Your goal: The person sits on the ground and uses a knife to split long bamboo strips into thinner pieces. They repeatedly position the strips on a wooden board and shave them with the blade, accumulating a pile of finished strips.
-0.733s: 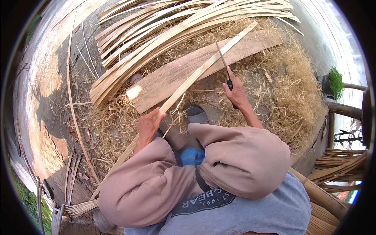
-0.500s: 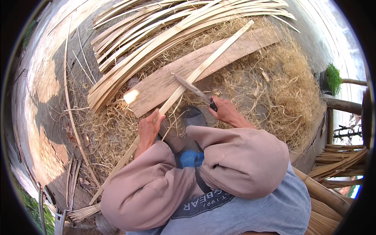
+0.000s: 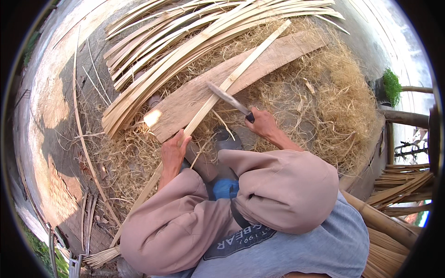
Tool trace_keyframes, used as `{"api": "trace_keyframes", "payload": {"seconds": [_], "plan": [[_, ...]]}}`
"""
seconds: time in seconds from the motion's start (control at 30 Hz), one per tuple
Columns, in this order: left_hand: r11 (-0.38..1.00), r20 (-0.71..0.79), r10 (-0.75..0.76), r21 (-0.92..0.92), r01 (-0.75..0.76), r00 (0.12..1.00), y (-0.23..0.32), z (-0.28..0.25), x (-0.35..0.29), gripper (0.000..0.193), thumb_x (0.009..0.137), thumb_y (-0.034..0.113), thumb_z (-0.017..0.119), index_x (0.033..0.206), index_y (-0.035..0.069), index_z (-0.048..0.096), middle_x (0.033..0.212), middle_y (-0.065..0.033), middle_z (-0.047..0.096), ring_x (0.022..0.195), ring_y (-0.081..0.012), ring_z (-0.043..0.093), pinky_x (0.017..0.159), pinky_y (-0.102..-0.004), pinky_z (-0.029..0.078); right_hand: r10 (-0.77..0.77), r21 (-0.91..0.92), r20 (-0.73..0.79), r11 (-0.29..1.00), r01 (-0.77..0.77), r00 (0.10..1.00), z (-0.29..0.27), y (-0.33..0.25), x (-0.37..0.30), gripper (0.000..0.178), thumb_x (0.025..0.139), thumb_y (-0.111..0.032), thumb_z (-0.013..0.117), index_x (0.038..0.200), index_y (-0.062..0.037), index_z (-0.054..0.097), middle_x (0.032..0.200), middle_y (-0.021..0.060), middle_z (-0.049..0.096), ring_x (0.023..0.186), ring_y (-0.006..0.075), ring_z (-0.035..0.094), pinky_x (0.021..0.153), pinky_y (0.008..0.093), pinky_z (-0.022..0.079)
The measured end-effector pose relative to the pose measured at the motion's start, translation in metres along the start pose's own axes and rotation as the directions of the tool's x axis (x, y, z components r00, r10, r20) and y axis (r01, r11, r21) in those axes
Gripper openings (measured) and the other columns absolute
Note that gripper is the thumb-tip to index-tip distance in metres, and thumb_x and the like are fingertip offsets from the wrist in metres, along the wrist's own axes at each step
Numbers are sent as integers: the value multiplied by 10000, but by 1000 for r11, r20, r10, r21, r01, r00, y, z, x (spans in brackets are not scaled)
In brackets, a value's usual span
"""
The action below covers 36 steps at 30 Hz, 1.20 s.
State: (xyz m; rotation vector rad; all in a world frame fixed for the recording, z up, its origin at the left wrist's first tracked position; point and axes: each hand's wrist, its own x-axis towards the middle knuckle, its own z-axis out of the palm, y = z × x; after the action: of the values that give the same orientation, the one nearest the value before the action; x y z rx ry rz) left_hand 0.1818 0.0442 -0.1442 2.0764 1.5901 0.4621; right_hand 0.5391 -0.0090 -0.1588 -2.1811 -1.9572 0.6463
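A long pale bamboo strip [image 3: 248, 62] runs from beside my left knee up across a wooden board [image 3: 183, 103]. My left hand [image 3: 173, 150] is closed around the strip just below the board's near edge. In my right hand [image 3: 263, 124] is a knife [image 3: 230, 99], gripped by its black handle. Its blade lies across the strip over the board, the tip pointing up and left. A thin curled shaving [image 3: 223, 124] hangs beside the strip, below the blade.
Several split bamboo strips [image 3: 181, 51] lie in a fanned pile beyond the board. Fine shavings [image 3: 343, 116] heap on the ground to the right and around the board. Bamboo poles [image 3: 380, 220] and more strips [image 3: 403, 185] stand at the right. A green plant [image 3: 392, 87] is farther off.
The knife and my right hand have moved slightly up along the strip, away from me. A shaving now hangs out to the right of the strip. My left hand keeps its hold.
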Motion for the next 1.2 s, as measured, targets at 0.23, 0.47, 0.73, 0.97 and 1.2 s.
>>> {"api": "trace_keyframes", "payload": {"seconds": [0.23,0.47,0.73,0.97,1.2], "plan": [[990,108,-132,52,128,985,7,-5,-12,457,897,430,776,1224,112,749,871,-230,735,770,-404,721,688,-447,548,337,255,-128,920,-297,933,-24,55,45,355,856,-315,740,953,-14,579,736,206,681,731,399,713,699,519,558],[996,96,-88,-4,89,992,-1,-8,-21,447,905,407,772,1244,116,742,866,-230,733,779,-399,715,687,-447,529,282,59,-134,959,-277,950,-21,57,51,354,880,-343,721,916,-9,611,758,220,696,764,381,728,712,504,567],[990,80,-129,70,123,988,-19,-27,-43,470,911,366,776,1311,129,706,878,-217,740,776,-377,722,699,-442,531,279,133,-386,960,-247,879,-63,64,74,392,924,-392,693,894,-9,615,740,213,693,706,397,703,684,495,541],[976,-102,71,214,-48,992,-33,-19,-72,483,913,344,777,1341,141,688,881,-209,743,757,-366,720,699,-435,533,337,-3,-362,932,-362,869,-21,96,66,378,906,-377,698,953,-11,616,759,248,692,787,439,712,707,527,555],[993,19,98,-70,-97,995,-13,-7,-48,506,908,302,785,1385,182,662,893,-197,750,685,-332,679,678,-408,532,389,293,-148,895,-336,909,-18,62,70,378,889,-348,687,928,28,683,799,279,703,769,437,712,709,483,571]]}}
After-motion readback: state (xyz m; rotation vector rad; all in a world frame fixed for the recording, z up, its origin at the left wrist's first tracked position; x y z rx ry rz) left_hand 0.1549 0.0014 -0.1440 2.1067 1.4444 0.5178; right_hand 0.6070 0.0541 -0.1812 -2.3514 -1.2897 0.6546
